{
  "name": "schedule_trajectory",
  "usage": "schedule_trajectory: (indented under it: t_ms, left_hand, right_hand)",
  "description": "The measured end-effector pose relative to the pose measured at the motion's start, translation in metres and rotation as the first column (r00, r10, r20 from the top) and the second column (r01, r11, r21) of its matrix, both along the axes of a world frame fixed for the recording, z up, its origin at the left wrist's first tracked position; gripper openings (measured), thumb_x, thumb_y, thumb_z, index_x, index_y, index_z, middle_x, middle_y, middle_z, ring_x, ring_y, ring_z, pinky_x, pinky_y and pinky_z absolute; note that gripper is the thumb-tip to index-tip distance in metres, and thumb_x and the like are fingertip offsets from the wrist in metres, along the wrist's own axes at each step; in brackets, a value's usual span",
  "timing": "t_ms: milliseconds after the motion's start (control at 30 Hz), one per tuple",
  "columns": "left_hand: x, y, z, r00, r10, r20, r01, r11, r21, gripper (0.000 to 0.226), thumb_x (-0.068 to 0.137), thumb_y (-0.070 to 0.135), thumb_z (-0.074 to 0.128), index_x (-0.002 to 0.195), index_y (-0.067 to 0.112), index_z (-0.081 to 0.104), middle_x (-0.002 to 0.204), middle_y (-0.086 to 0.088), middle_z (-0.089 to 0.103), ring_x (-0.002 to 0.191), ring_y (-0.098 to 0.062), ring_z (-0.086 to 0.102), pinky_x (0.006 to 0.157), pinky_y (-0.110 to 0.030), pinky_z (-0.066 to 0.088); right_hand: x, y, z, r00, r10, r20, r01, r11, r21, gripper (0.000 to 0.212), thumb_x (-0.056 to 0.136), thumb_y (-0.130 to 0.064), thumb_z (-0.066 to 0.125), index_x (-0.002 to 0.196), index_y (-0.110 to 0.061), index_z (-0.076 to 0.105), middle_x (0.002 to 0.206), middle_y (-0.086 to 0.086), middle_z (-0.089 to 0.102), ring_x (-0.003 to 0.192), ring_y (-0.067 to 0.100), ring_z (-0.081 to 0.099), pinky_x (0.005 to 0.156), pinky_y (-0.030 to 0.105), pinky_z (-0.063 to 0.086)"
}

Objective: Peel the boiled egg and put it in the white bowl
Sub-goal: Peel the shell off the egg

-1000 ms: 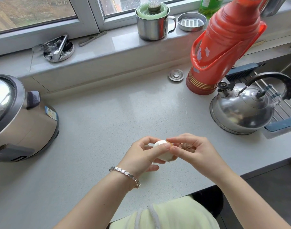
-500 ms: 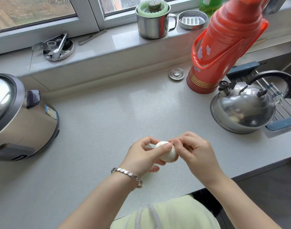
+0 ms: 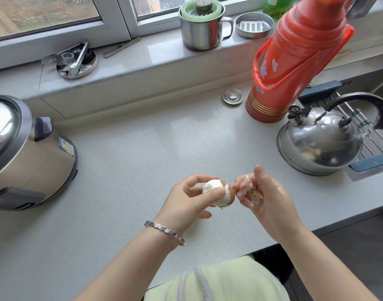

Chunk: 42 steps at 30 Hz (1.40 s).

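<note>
Here, egg [image 3: 216, 192]: was half peeled, brown shell at one end.
Left hand [image 3: 186, 200]: gripped the egg above the surface [image 3: 142, 148].
Right hand [image 3: 266, 198]: cupped shell bits [image 3: 254, 197], perhaps pinching one.

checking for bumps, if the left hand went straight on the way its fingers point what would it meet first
Probably the right hand, holding shell bits just past the egg that the left hand grips; both seem level, though depth is unclear.

Open countertop [image 3: 147, 146] runs through the middle; a rice cooker [image 3: 32, 155] blocks the left, a kettle [image 3: 316, 146] and red thermos [image 3: 299, 61] the right
</note>
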State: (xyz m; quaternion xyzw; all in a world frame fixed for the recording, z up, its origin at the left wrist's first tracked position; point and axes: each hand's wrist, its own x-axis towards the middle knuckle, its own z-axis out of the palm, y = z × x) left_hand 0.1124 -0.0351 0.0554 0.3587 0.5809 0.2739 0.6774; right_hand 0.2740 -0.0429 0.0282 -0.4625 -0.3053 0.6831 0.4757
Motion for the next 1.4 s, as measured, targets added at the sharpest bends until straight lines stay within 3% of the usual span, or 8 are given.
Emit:
schedule_trajectory:
  t_ms: [167, 333, 467, 667, 833, 1100, 1200, 1400]
  left_hand:
    - [-0.001, 0.001, -0.001, 1.000, -0.016, -0.007, 0.016, 0.999, 0.028, 0.021, 0.066, 0.025, 0.077, 0.085, 0.028, 0.068, 0.079, 0.006, 0.072, 0.065, -0.003, 0.062, 0.053, -0.017, 0.046]
    - [-0.002, 0.002, 0.000, 0.998, -0.031, -0.054, 0.035, 0.997, 0.062, 0.015, 0.073, 0.020, 0.073, 0.085, 0.026, 0.067, 0.075, 0.002, 0.070, 0.061, -0.007, 0.059, 0.047, -0.015, 0.042]
    - [-0.002, 0.002, 0.002, 0.992, -0.095, -0.084, 0.103, 0.991, 0.089, 0.013, 0.071, 0.025, 0.072, 0.083, 0.026, 0.067, 0.065, 0.007, 0.068, 0.054, -0.002, 0.057, 0.046, -0.014, 0.041]
    - [-0.003, 0.003, -0.001, 0.974, -0.178, -0.143, 0.194, 0.975, 0.108, 0.020, 0.069, 0.027, 0.074, 0.088, 0.024, 0.068, 0.069, 0.005, 0.067, 0.056, -0.003, 0.055, 0.046, -0.014, 0.041]
    - [-0.004, 0.001, -0.003, 0.968, -0.201, -0.148, 0.218, 0.969, 0.116, 0.019, 0.070, 0.023, 0.075, 0.087, 0.024, 0.067, 0.073, 0.002, 0.067, 0.064, -0.011, 0.056, 0.047, -0.014, 0.041]
    - [-0.004, -0.002, -0.001, 0.971, -0.161, -0.178, 0.194, 0.963, 0.189, 0.028, 0.069, 0.014, 0.077, 0.088, 0.029, 0.064, 0.085, 0.008, 0.068, 0.058, 0.005, 0.058, 0.057, -0.012, 0.047]
    - [-0.005, -0.002, -0.003, 0.969, -0.155, -0.192, 0.197, 0.954, 0.227, 0.031, 0.060, 0.024, 0.079, 0.085, 0.036, 0.064, 0.085, 0.012, 0.069, 0.069, 0.004, 0.061, 0.064, -0.010, 0.047]
    - [-0.007, -0.003, -0.006, 0.989, -0.132, -0.071, 0.147, 0.949, 0.280, 0.040, 0.048, 0.034, 0.075, 0.086, 0.041, 0.067, 0.097, 0.008, 0.073, 0.091, -0.011, 0.067, 0.073, -0.020, 0.052]
  right_hand:
    - [0.000, 0.002, 0.001, 0.998, -0.008, 0.068, 0.009, 1.000, -0.017, 0.021, 0.077, -0.033, 0.064, 0.064, -0.017, 0.068, 0.058, 0.000, 0.059, 0.052, 0.013, 0.042, 0.044, 0.014, 0.035]
    - [0.001, 0.002, 0.008, 0.974, 0.073, 0.213, -0.077, 0.997, 0.011, 0.020, 0.069, -0.025, 0.063, 0.082, -0.012, 0.071, 0.054, -0.006, 0.058, 0.048, 0.005, 0.044, 0.046, 0.012, 0.036]
    - [0.001, 0.003, 0.010, 0.923, 0.122, 0.365, -0.164, 0.983, 0.085, 0.019, 0.063, -0.025, 0.069, 0.079, -0.016, 0.072, 0.057, -0.015, 0.064, 0.049, -0.002, 0.051, 0.052, 0.007, 0.039]
    - [0.004, 0.001, 0.006, 0.875, 0.079, 0.477, -0.187, 0.965, 0.182, 0.004, 0.066, -0.027, 0.070, 0.067, -0.026, 0.073, 0.069, -0.001, 0.067, 0.053, 0.000, 0.049, 0.053, 0.009, 0.037]
    - [0.001, 0.000, 0.000, 0.816, 0.018, 0.578, -0.197, 0.948, 0.249, 0.020, 0.076, -0.011, 0.071, 0.062, -0.026, 0.069, 0.071, 0.001, 0.065, 0.056, 0.005, 0.052, 0.055, 0.011, 0.038]
    - [-0.005, 0.000, 0.003, 0.792, -0.028, 0.610, -0.155, 0.957, 0.246, 0.016, 0.075, -0.019, 0.065, 0.062, -0.029, 0.062, 0.064, -0.013, 0.061, 0.053, 0.003, 0.050, 0.053, 0.009, 0.037]
    - [-0.005, 0.001, 0.003, 0.850, -0.031, 0.525, -0.068, 0.983, 0.168, 0.024, 0.083, -0.008, 0.062, 0.062, -0.020, 0.061, 0.046, -0.013, 0.051, 0.042, 0.002, 0.039, 0.046, 0.010, 0.031]
    - [-0.002, 0.001, 0.005, 0.969, -0.065, 0.240, 0.069, 0.998, -0.007, 0.022, 0.089, -0.009, 0.051, 0.069, -0.010, 0.060, 0.060, 0.003, 0.061, 0.055, 0.016, 0.045, 0.053, 0.022, 0.036]
